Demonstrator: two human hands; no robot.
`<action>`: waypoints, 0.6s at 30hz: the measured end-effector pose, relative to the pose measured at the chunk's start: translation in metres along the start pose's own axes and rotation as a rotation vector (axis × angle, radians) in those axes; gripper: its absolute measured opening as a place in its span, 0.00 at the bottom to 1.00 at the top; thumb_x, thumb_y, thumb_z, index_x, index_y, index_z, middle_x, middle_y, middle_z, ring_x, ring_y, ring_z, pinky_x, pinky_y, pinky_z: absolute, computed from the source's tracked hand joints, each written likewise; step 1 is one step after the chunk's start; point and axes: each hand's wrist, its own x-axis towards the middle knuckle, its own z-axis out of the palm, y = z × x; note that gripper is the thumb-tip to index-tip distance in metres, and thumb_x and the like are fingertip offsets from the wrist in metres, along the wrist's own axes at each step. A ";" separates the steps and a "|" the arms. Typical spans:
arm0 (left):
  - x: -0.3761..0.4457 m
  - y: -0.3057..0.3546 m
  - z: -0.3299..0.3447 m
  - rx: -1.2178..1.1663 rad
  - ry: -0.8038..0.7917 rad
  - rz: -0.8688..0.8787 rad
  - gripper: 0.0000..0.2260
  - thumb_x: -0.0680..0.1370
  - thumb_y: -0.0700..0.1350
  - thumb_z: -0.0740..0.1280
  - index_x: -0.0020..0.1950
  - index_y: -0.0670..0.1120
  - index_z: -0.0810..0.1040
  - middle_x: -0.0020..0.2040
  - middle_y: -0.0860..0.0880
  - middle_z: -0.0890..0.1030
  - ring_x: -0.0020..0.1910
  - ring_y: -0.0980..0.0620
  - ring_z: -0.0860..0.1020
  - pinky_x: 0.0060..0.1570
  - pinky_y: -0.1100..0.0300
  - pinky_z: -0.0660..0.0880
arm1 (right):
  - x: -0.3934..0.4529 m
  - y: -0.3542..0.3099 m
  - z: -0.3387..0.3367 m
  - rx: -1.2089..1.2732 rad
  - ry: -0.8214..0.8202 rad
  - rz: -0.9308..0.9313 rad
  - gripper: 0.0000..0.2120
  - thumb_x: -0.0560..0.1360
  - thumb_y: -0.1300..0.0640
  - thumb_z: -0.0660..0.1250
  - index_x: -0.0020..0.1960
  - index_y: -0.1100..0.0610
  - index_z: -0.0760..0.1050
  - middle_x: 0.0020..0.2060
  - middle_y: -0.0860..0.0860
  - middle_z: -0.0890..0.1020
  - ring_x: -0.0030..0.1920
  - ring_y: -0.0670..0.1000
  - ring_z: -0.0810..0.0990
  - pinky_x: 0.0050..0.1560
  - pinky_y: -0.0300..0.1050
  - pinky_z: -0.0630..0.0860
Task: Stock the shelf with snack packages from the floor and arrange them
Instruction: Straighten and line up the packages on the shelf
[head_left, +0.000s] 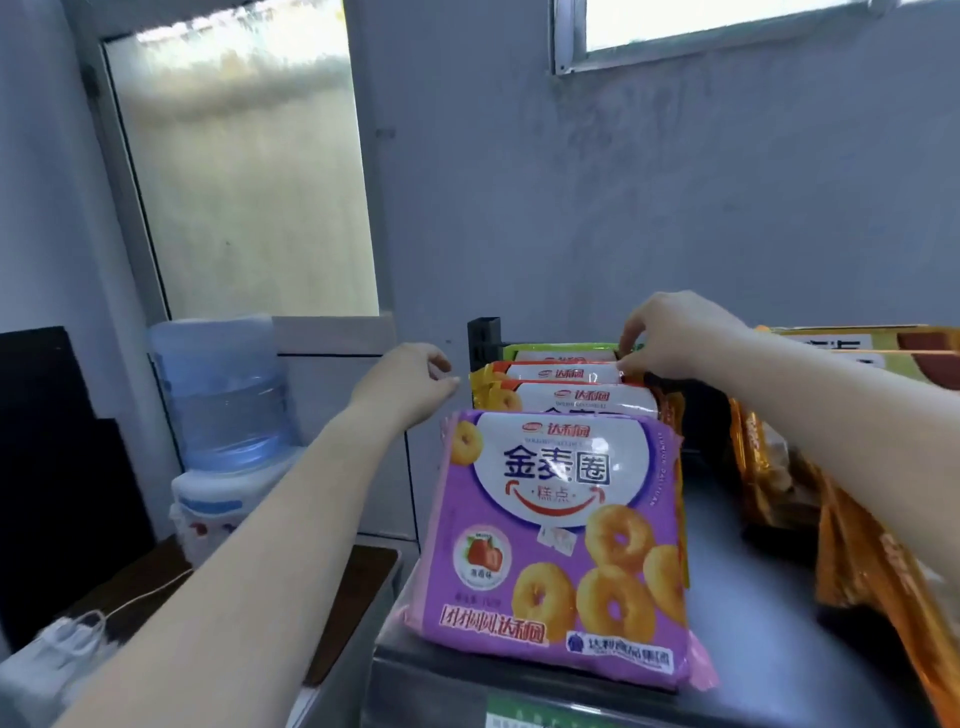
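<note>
Nearest to me, at the front edge of the shelf (753, 597), the purple snack package (561, 545) stands upright with its face toward me, leaning back a little against the row behind it. That row runs away from me toward the wall: an orange package (582, 397) touching the purple one, a second orange package (566, 372) behind it, and a green package (563, 352) last, beside a dark post. Each pack's long axis lies left to right across the shelf, so the file stacks front to back. To the right, apart from this row, more orange-gold packs (779, 467) lean loosely.

My left hand (410, 387) hovers just off the left end of the row, level with the orange packs, fingers curled loosely and holding nothing; whether it touches a pack edge I cannot tell. My right hand (670, 338) is farther in, over the right top corner of the rear packs, with finger and thumb pinched at the top edge of the second orange package, though exactly which seam the grip has is partly hidden.

I judge the stocking of this row mostly done and the step in hand is squaring it up. The right hand is the nearer one to the rear packs; the next move likely calls for pressing the ends inward from both sides.
</note>
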 end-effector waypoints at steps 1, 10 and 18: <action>0.006 -0.003 0.005 -0.013 -0.018 0.001 0.15 0.76 0.49 0.65 0.61 0.45 0.76 0.59 0.44 0.79 0.55 0.45 0.78 0.52 0.56 0.74 | 0.004 0.002 0.002 -0.019 -0.024 0.031 0.15 0.72 0.47 0.68 0.55 0.53 0.80 0.54 0.53 0.80 0.46 0.53 0.75 0.42 0.42 0.71; 0.037 -0.003 0.038 -0.413 -0.206 0.008 0.08 0.75 0.42 0.66 0.52 0.42 0.79 0.40 0.41 0.82 0.33 0.49 0.80 0.27 0.62 0.76 | 0.013 0.004 0.010 0.443 -0.215 0.278 0.12 0.70 0.58 0.72 0.53 0.59 0.80 0.37 0.51 0.81 0.37 0.48 0.79 0.33 0.39 0.76; 0.046 -0.002 0.051 -0.506 -0.072 0.138 0.11 0.74 0.41 0.68 0.56 0.42 0.79 0.43 0.41 0.84 0.43 0.46 0.83 0.47 0.50 0.81 | 0.008 0.005 0.013 0.456 -0.011 0.289 0.11 0.67 0.61 0.75 0.49 0.59 0.81 0.40 0.54 0.82 0.37 0.50 0.81 0.32 0.38 0.75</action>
